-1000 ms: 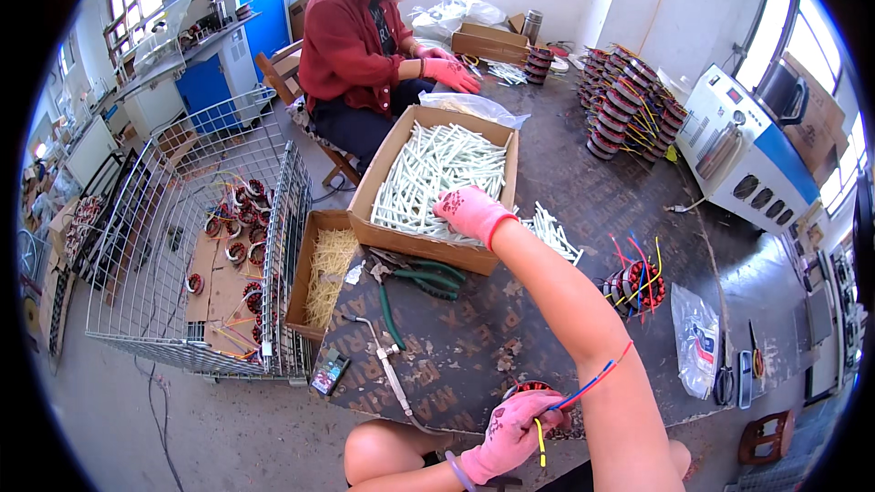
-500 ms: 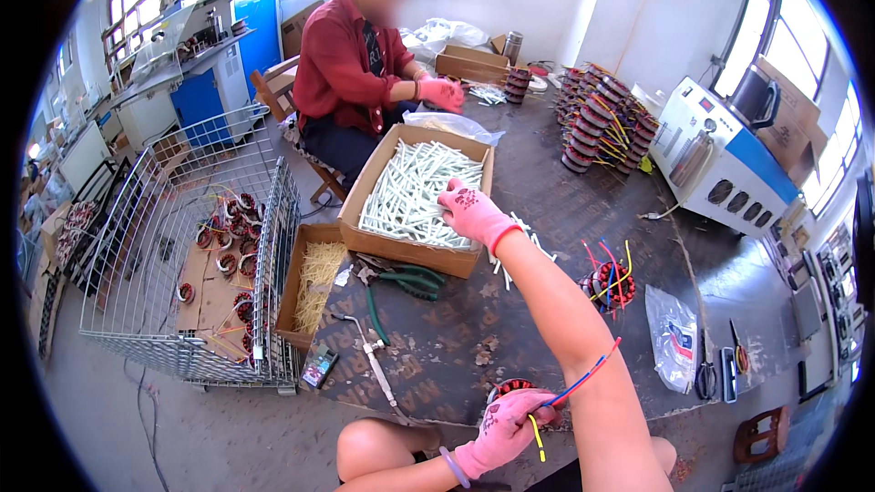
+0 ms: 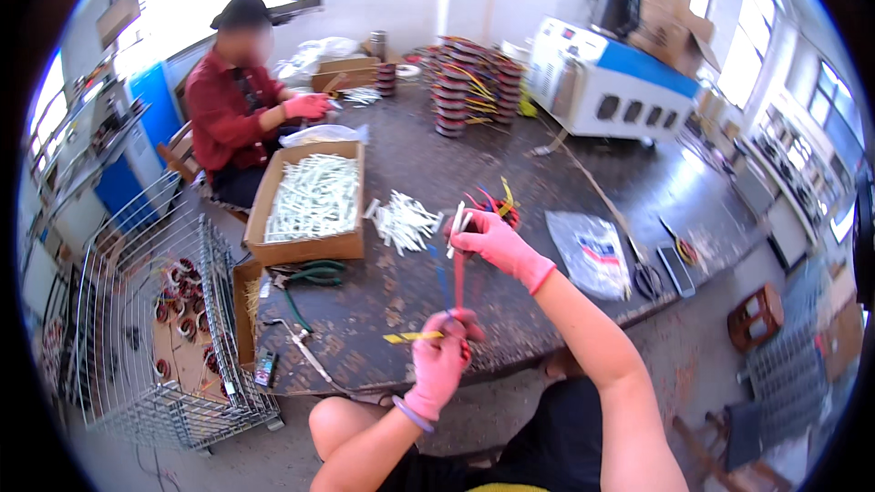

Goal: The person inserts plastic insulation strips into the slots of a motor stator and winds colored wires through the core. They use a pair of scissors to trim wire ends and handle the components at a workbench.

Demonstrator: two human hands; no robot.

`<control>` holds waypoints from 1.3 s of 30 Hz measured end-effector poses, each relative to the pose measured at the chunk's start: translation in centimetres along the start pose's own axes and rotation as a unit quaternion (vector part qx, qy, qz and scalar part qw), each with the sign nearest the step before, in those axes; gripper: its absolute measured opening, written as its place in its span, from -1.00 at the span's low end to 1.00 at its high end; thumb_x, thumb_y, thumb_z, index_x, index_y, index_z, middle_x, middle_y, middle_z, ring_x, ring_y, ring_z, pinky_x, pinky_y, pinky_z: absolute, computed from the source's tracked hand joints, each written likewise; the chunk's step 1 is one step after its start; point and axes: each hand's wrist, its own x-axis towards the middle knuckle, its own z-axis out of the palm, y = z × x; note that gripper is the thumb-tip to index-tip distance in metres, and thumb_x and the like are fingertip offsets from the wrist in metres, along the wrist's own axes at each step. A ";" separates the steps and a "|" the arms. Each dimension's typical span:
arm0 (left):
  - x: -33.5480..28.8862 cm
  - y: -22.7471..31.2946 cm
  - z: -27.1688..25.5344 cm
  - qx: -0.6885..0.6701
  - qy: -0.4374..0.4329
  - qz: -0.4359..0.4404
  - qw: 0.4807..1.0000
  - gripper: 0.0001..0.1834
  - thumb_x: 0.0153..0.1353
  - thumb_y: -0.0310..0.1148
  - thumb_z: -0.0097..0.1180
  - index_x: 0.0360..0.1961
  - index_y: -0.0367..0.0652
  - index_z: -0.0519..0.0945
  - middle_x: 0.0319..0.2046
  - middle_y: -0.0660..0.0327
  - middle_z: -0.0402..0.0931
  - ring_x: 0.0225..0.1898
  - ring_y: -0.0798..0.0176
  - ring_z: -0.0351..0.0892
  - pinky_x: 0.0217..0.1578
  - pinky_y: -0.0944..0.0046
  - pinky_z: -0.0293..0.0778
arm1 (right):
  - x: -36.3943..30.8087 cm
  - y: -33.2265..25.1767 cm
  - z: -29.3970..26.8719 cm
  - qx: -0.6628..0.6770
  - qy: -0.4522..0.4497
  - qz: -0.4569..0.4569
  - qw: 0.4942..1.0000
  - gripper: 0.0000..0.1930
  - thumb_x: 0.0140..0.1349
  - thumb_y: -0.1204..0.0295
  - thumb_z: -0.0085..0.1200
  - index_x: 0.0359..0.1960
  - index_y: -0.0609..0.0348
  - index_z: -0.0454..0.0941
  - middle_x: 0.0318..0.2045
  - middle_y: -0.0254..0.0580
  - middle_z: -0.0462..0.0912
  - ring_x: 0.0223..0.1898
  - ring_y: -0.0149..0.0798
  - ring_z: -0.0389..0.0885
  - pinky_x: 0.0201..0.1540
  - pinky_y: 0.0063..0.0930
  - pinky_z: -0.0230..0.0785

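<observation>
Near the table's front edge, my left hand [image 3: 437,366], in a pink glove, is closed around a wound motor stator [image 3: 467,352], mostly hidden by the fingers. A yellow wire [image 3: 402,338] sticks out to the left; a red wire [image 3: 459,284] and a blurred blue wire [image 3: 439,273] rise from it. Above and to the right, my right hand [image 3: 507,253], also gloved, pinches a few short white tubes [image 3: 458,220] close to the top of the red wire. Whether a tube sits on the wire I cannot tell. A loose pile of white tubes [image 3: 404,221] lies left of that hand.
A cardboard box [image 3: 308,250] full of white tubes stands left, with green-handled pliers [image 3: 314,273] before it. Another stator [image 3: 500,210] lies behind my right hand, beside a plastic bag [image 3: 583,260]. A co-worker [image 3: 232,109] sits far left; stacked stators [image 3: 449,96] stand at the back.
My right hand has come back from the tube box to above my left hand, now with white tubes in its fingers. My left hand has lifted the stator. The view has swung right.
</observation>
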 end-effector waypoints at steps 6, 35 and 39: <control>1.5 -1.4 2.1 -0.035 -0.014 0.121 0.992 -0.69 0.48 -0.22 -0.02 -0.09 -0.30 0.53 -0.35 0.16 0.61 -0.35 0.30 0.62 -0.18 0.32 0.48 | -11.3 3.9 -3.6 0.002 0.142 0.030 0.989 -0.82 0.28 0.38 0.15 -0.16 0.18 0.55 -0.35 -0.37 0.63 -0.30 -0.47 0.60 -0.23 -0.54 0.46; 1.5 -4.6 6.9 0.046 0.069 0.219 0.972 -0.69 0.49 -0.15 -0.07 -0.13 -0.22 0.48 -0.57 0.16 0.55 -0.37 0.19 0.62 -0.17 0.19 0.51 | -13.8 11.2 -3.6 -0.178 0.151 0.034 0.972 -0.74 0.22 0.27 0.13 -0.19 0.20 0.56 -0.24 0.00 0.67 -0.14 0.08 0.64 -0.07 -0.16 0.46; 1.7 -4.0 5.6 0.068 0.076 0.234 0.967 -0.69 0.50 -0.17 -0.09 -0.15 -0.23 0.47 -0.60 0.17 0.53 -0.41 0.19 0.61 -0.17 0.16 0.52 | -14.2 10.1 -2.9 -0.144 0.156 0.042 0.976 -0.74 0.23 0.27 0.12 -0.18 0.20 0.55 -0.34 0.00 0.69 -0.24 0.05 0.66 -0.14 -0.15 0.47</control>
